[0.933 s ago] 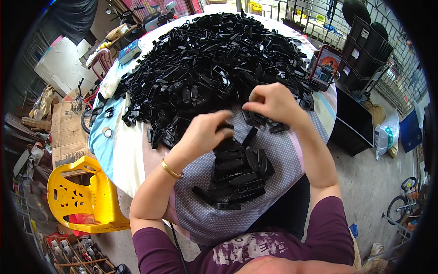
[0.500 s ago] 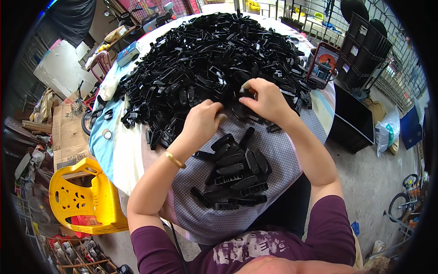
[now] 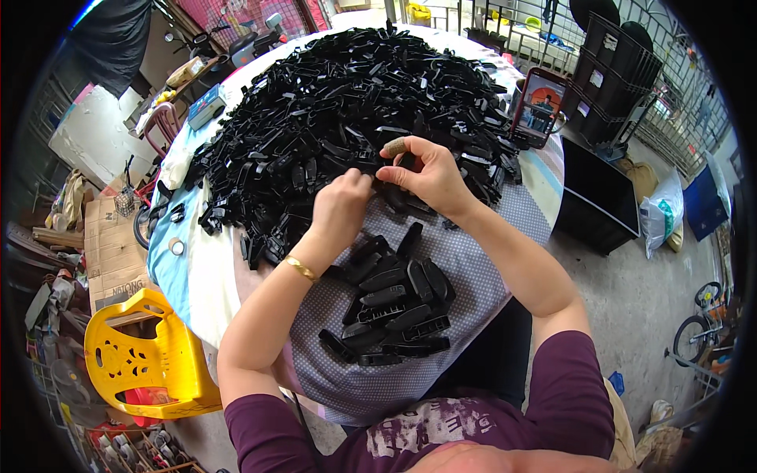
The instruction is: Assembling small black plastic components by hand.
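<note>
Both hands lifted off pile | right grip (image 3: 422, 177), left grip (image 3: 341, 206) pinch black plastic part (image 3: 377, 168) between them

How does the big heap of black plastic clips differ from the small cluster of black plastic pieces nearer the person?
The big heap of black plastic clips is far larger, piled high and tangled; the small cluster of black plastic pieces lies low and flat. The heap touches both hands; the cluster lies apart, below the wrists. Both rest on the dotted tablecloth.

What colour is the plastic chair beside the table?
Yellow; the chair shows in the head view, lower left.
</note>
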A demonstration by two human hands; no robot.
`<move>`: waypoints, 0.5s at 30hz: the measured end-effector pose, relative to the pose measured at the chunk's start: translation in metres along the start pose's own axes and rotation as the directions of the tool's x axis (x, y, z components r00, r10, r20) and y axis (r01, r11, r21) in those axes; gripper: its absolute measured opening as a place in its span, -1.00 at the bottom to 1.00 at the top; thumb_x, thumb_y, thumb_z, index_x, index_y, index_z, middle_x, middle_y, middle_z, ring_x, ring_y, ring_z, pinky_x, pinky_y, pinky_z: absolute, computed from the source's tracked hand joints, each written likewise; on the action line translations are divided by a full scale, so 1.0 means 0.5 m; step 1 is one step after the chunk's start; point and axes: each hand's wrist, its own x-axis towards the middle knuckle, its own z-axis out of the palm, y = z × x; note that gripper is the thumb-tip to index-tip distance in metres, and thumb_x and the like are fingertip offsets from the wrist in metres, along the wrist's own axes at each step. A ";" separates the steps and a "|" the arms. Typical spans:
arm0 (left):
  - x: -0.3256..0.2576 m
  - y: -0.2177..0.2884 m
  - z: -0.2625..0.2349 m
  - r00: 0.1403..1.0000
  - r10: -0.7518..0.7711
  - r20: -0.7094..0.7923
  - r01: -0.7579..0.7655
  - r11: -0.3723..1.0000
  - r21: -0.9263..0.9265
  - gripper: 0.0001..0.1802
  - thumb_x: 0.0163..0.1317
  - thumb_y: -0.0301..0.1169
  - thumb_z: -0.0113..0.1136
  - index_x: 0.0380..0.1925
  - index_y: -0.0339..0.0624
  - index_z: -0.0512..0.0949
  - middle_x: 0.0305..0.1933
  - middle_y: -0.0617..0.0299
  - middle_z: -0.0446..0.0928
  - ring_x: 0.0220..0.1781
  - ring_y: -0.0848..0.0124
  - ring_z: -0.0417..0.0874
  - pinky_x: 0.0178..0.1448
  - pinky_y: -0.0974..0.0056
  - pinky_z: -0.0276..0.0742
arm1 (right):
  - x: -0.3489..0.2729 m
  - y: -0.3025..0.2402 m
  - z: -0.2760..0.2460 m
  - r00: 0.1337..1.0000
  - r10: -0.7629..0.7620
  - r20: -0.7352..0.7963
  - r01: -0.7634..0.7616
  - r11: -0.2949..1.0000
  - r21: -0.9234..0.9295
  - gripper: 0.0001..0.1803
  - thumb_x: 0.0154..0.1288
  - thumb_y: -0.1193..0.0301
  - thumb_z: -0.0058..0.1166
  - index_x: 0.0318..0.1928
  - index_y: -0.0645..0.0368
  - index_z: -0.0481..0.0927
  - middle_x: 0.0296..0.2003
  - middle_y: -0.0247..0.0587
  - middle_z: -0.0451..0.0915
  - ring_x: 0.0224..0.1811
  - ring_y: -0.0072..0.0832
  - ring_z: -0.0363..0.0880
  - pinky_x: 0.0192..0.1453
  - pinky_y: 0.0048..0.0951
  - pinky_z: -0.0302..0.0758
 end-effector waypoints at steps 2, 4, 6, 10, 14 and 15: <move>-0.002 0.000 -0.030 0.979 -0.205 0.019 0.201 0.934 -0.297 -0.89 0.11 -0.46 0.17 -0.38 -0.26 0.52 -0.41 0.17 0.49 -0.40 0.26 0.59 -0.36 0.25 0.50 | -0.001 -0.003 0.004 0.997 0.072 0.026 -0.073 0.994 0.082 -0.76 0.13 0.46 0.24 -0.18 0.23 0.56 -0.46 -0.49 0.52 -0.49 -0.81 0.40 -0.44 -0.77 0.35; -0.007 0.001 -0.054 0.916 -0.376 0.143 0.392 0.754 -0.526 -0.90 0.14 -0.47 0.15 -0.37 -0.28 0.53 -0.38 0.18 0.51 -0.38 0.33 0.61 -0.34 0.29 0.51 | -0.003 -0.002 0.013 0.980 0.192 0.059 -0.201 0.915 0.349 -0.76 0.17 0.48 0.19 -0.13 0.26 0.56 -0.43 -0.44 0.55 -0.49 -0.80 0.42 -0.44 -0.75 0.38; -0.006 0.005 -0.094 0.708 -0.490 0.509 0.653 0.181 -0.735 -0.86 0.24 -0.47 0.10 -0.28 -0.34 0.52 -0.25 0.20 0.54 -0.26 0.50 0.60 -0.22 0.40 0.55 | -0.009 0.000 0.021 0.978 0.195 0.081 -0.210 0.933 0.293 -0.76 0.19 0.48 0.17 -0.12 0.27 0.56 -0.43 -0.42 0.56 -0.49 -0.78 0.44 -0.44 -0.75 0.39; -0.035 -0.005 -0.076 0.695 -0.430 0.576 0.493 -0.299 -0.817 -0.80 0.31 -0.41 0.04 -0.16 -0.32 0.41 -0.13 0.14 0.51 -0.05 0.35 0.58 0.04 0.33 0.54 | -0.014 0.007 0.032 0.953 0.269 0.142 -0.289 0.946 0.150 -0.76 0.22 0.44 0.14 -0.12 0.28 0.59 -0.42 -0.34 0.61 -0.46 -0.73 0.52 -0.41 -0.72 0.47; -0.040 -0.012 -0.088 0.713 -0.414 0.566 0.423 -0.390 -0.818 -0.82 0.27 -0.45 0.09 -0.19 -0.31 0.41 -0.15 0.12 0.51 -0.07 0.36 0.59 0.02 0.32 0.54 | -0.014 0.006 0.039 0.938 0.308 0.158 -0.334 0.925 0.183 -0.75 0.24 0.41 0.13 -0.11 0.27 0.60 -0.40 -0.31 0.62 -0.46 -0.71 0.55 -0.42 -0.73 0.48; -0.036 -0.007 -0.095 0.769 -0.397 0.500 0.421 -0.274 -0.865 -0.81 0.24 -0.48 0.12 -0.18 -0.30 0.41 -0.17 0.13 0.52 -0.09 0.37 0.59 0.01 0.32 0.55 | -0.014 0.005 0.035 0.938 0.307 0.164 -0.334 0.925 0.181 -0.75 0.24 0.41 0.13 -0.11 0.27 0.60 -0.40 -0.31 0.62 -0.46 -0.71 0.55 -0.42 -0.73 0.48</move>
